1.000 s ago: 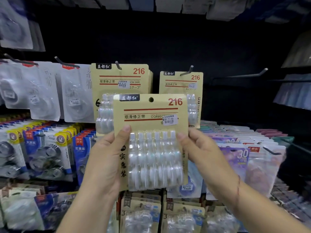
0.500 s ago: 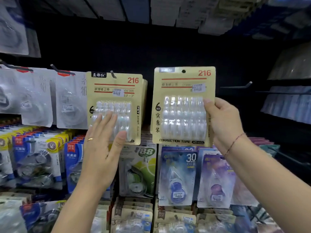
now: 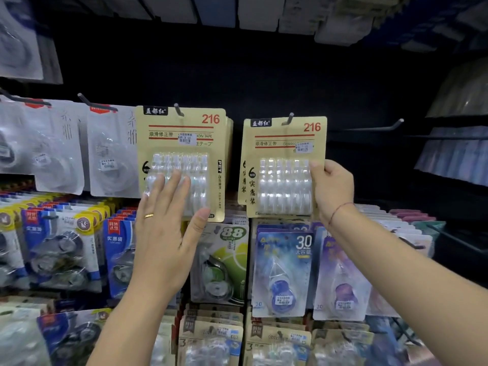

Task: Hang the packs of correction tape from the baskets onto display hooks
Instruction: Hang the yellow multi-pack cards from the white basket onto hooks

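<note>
Dark display wall [image 3: 264,75]: upright pack [image 3: 284,165] faces outward on hook [image 3: 290,118], right hand [image 3: 332,188] gripping.

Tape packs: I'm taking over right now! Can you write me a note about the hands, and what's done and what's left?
Left hand: flat, fingers straight, pressing the left 216 stack hanging on the left hook.
Right hand: grips the right edge of the right 216 pack, whose hole looks threaded over the right hook.
Done: that pack looks hung.
Left: let go and check it hangs straight. An empty hook waits further right. Baskets are out of view.
</note>
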Available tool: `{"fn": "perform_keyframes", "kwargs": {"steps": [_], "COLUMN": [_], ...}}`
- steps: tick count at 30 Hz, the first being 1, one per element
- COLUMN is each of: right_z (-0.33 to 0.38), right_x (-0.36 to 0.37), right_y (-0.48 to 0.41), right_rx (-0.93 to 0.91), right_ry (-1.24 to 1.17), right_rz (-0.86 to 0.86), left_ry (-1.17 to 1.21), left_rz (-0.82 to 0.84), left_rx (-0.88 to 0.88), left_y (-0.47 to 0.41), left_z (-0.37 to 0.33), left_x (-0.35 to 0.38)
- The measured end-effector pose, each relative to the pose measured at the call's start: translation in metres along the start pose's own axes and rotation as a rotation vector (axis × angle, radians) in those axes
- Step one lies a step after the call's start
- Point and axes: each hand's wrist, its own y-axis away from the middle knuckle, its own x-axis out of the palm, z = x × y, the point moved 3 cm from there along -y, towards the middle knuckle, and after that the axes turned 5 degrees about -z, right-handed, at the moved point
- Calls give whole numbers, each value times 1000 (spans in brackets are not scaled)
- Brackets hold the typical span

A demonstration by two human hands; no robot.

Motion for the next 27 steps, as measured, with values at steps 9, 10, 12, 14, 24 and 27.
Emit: {"fn": "perform_keyframes", "kwargs": {"steps": [9,10,12,14,24,27], "right_z": [-25,-26,-23,-21,-269,-313], "right_x": [3,-7,-37,-80,-303,-340], "right_y": [-10,-3,20,57,298,344], "right_rx": [-11,-21,-136,-235,701,993], "right_ry": [91,89,114,135,566,650], "right_rz": [33,52,76,74,248,211], "left_ry": [-72,-75,-79,-25,171,72], "left_rz": [24,27,16,-3,1195,1440], "left_rx": [64,65,64,73,82,-35], "left_y": [5,7,14,25,286,365], "left_z": [2,0,-7,-21,-110,-93], "left_x": [-2,-3,-6,-5,122,145]}}
